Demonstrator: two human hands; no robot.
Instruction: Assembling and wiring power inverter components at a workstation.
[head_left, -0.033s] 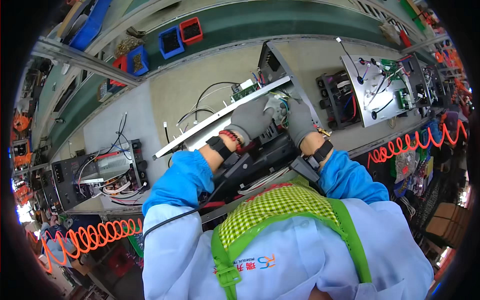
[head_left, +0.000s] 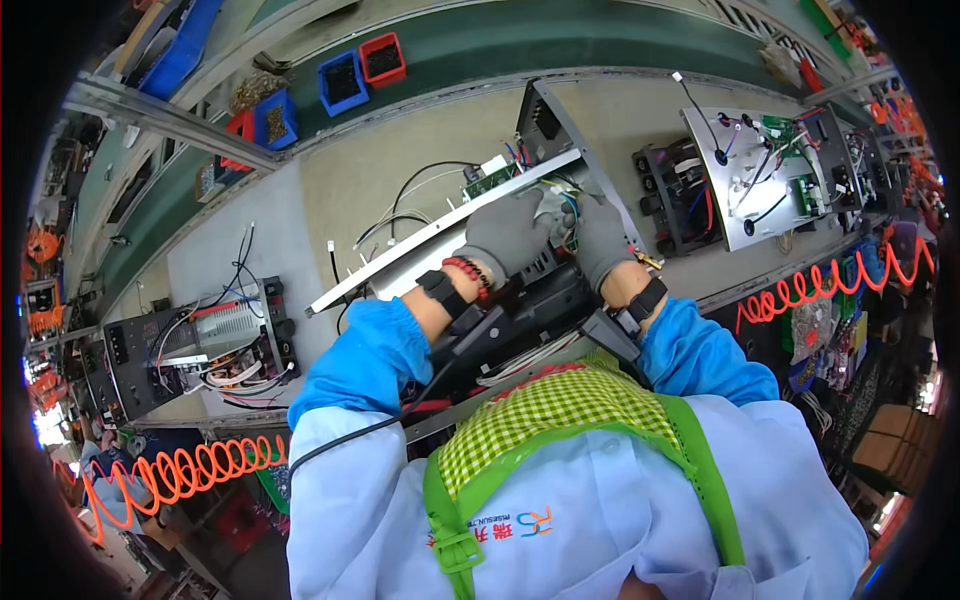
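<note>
we see a long workbench [head_left: 320, 185], and on it, directly before the person's chest, stands an open machine [head_left: 548, 130] with dark walls. a long metal panel [head_left: 400, 258] lies slantwise across this machine. to the left we find a second open machine [head_left: 205, 345], and to the right a third one with a shiny plate [head_left: 745, 180]. one orange coiled hose [head_left: 190, 475] hangs at each side. beyond the bench we notice a blue bin [head_left: 346, 107] and, touching or just beside it, a red bin [head_left: 386, 80].

the left hand [head_left: 505, 235], in grey glove, is bent over the panel; we cannot tell whether it grasps something. the right hand [head_left: 602, 240], also gloved, has its fingers curled near thin coloured wires [head_left: 571, 208] between both hands; its grip we cannot tell either. smallest, we see red beads [head_left: 468, 267] on the left wrist.
</note>
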